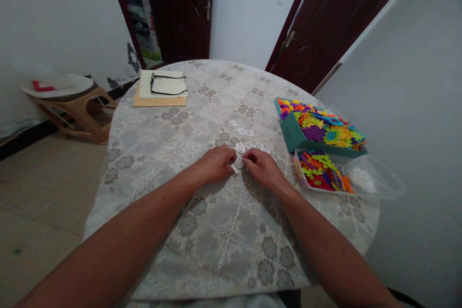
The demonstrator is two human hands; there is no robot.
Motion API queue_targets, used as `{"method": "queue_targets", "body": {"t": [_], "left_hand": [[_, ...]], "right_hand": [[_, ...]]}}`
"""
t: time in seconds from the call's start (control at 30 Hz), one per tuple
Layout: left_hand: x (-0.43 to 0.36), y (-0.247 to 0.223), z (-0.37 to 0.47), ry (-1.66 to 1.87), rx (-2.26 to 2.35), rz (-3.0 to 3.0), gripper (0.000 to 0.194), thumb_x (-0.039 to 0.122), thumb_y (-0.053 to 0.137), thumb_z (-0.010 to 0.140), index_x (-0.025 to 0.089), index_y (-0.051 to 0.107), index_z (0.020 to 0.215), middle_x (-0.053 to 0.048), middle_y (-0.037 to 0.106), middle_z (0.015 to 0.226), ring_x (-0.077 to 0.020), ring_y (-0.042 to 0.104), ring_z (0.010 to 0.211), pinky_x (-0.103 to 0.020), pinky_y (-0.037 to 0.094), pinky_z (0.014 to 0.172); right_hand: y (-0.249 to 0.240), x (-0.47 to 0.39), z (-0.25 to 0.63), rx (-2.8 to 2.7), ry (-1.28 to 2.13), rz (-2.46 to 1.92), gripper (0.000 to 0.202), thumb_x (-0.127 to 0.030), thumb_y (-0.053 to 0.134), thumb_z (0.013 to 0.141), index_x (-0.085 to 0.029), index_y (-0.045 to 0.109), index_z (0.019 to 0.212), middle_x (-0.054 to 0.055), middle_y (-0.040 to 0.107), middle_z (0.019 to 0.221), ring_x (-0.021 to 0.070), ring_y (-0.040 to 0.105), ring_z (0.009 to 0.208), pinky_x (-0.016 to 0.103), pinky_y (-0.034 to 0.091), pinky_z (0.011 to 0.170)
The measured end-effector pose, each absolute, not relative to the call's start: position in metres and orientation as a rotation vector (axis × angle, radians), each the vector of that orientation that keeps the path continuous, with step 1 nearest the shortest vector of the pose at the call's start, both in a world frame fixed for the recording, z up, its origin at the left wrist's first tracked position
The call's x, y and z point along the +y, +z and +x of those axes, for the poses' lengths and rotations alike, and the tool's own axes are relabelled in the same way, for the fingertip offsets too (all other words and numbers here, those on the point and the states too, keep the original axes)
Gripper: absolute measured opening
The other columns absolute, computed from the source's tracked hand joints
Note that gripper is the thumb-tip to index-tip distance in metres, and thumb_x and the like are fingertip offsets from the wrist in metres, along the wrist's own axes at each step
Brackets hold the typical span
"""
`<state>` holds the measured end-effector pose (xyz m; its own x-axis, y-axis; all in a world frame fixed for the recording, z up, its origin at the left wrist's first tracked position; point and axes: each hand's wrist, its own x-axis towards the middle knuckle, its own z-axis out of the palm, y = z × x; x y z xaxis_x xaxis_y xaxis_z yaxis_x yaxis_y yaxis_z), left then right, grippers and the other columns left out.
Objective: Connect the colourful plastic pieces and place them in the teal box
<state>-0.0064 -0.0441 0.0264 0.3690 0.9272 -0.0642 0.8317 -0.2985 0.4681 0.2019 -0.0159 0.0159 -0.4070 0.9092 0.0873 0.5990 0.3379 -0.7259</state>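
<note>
Near the middle of the table, my left hand (pixel 219 163) has its fingers closed on a small white lattice piece (pixel 236 168). My right hand (pixel 262 166) is pinched at the right side of another white piece (pixel 239 161), which lies between the two hands. Several more white pieces (pixel 249 145) form a curved row just beyond my fingertips, partly hidden by my right hand. Farther off lie a few separate white pieces (pixel 241 131).
On the right stand a teal box (pixel 294 134) and a clear plastic tub (pixel 301 178), both holding colorful pieces. Black glasses (pixel 168 92) rest on papers (pixel 145 87) at the back left. A stool (pixel 86 110) stands left of the patterned tablecloth (pixel 202 130).
</note>
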Motion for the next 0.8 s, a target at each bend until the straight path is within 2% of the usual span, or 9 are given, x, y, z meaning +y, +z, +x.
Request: {"method": "queue_targets", "body": {"t": [0.2,0.33,0.43,0.53,0.67,0.8], "left_hand": [[-0.043,0.023,-0.005,0.346,1.541,2.195,0.016,0.02,0.059,0.09,0.023,0.068,0.103,-0.01,0.073,0.113,-0.0257,0.065,0.106,-0.037,0.049,0.093],[-0.043,0.026,-0.005,0.32,1.542,2.187,0.017,0.018,0.06,0.088,0.023,0.069,0.102,-0.01,0.074,0.113,-0.0264,0.065,0.107,-0.038,0.049,0.094],[-0.045,0.029,-0.014,0.347,1.458,2.208,0.029,0.014,0.058,0.087,0.024,0.069,0.112,-0.009,0.072,0.119,-0.0243,0.064,0.112,-0.035,0.049,0.1],[-0.047,0.03,-0.028,0.375,1.396,2.224,0.047,0.009,0.056,0.086,0.026,0.065,0.129,-0.008,0.07,0.13,-0.0219,0.063,0.119,-0.032,0.046,0.105],[-0.047,0.034,-0.04,0.294,1.481,2.174,0.05,0.011,0.059,0.087,0.026,0.064,0.134,-0.008,0.07,0.13,-0.0219,0.065,0.115,-0.032,0.047,0.101],[-0.046,0.038,-0.039,0.27,1.546,2.126,0.05,0.014,0.064,0.087,0.022,0.065,0.136,-0.009,0.075,0.119,-0.0223,0.068,0.105,-0.031,0.048,0.094]], "right_hand": [[0.027,-0.033,0.196,-2.317,0.826,-1.131,0.006,-0.02,0.062,0.09,-0.022,0.066,0.094,0.001,0.068,0.087,0.0163,0.06,0.078,0.028,0.044,0.074],[0.031,-0.037,0.194,-2.393,0.842,-1.112,0.014,-0.023,0.072,0.088,-0.023,0.067,0.101,0.003,0.069,0.092,0.0181,0.06,0.08,0.03,0.045,0.077],[0.027,-0.032,0.194,-2.394,0.741,-1.102,0.01,-0.017,0.063,0.091,-0.023,0.069,0.098,0.006,0.071,0.096,0.0203,0.061,0.088,0.033,0.045,0.084],[0.02,-0.024,0.198,-2.3,0.731,-1.18,0.018,-0.015,0.056,0.092,-0.022,0.07,0.098,0.004,0.072,0.092,0.0193,0.062,0.087,0.032,0.046,0.083],[0.011,-0.017,0.203,-2.169,0.892,-1.234,0.019,-0.022,0.055,0.092,-0.022,0.072,0.101,0.0,0.071,0.085,0.0171,0.062,0.079,0.029,0.046,0.077],[0.01,-0.018,0.202,-2.174,0.942,-1.176,0.023,-0.026,0.057,0.094,-0.022,0.072,0.111,0.001,0.074,0.092,0.0175,0.064,0.083,0.029,0.048,0.079]]}}
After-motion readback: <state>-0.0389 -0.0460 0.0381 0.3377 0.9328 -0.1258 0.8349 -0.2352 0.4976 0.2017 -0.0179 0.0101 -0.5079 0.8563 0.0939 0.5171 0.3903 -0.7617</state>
